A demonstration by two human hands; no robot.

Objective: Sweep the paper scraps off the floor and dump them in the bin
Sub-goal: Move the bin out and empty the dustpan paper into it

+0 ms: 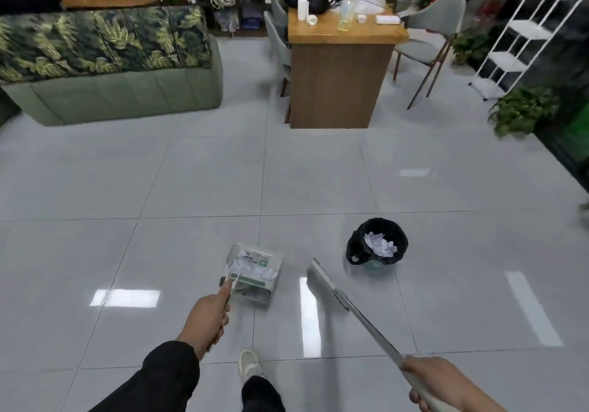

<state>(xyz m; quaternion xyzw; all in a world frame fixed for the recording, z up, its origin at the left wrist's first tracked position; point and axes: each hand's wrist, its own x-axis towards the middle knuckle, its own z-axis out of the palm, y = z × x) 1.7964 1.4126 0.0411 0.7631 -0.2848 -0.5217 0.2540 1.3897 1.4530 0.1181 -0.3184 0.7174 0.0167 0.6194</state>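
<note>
White crumpled paper scraps (251, 267) lie in a clear dustpan (255, 276) over the grey tile floor (191, 188), left of a black-lined bin (377, 246) already holding more scraps. The left hand (208, 317) curls around the dustpan's handle. The right hand (441, 379) grips a broom pole (360, 319); its head looks blurred.
</note>
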